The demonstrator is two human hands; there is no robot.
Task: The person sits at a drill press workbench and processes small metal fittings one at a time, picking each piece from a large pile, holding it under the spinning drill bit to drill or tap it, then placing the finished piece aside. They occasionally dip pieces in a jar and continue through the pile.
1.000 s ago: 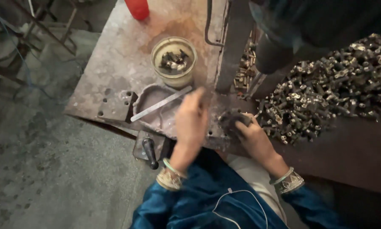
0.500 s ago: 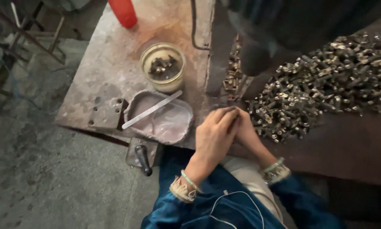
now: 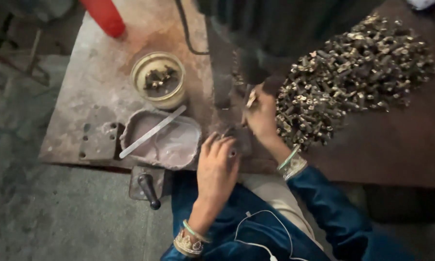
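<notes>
Brass fittings (image 3: 353, 67) lie heaped right of the press, where the right hand (image 3: 262, 115), clasped with the left hand (image 3: 217, 166) half a second ago, now pinches one piece while the left's fingers rest loosely curled, holding nothing visible

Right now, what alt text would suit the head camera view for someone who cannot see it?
A person's right hand holds a small brass part at a heap of small metal parts on a rusty workbench. The left hand rests beside a shallow tray with a flat metal strip.
</notes>
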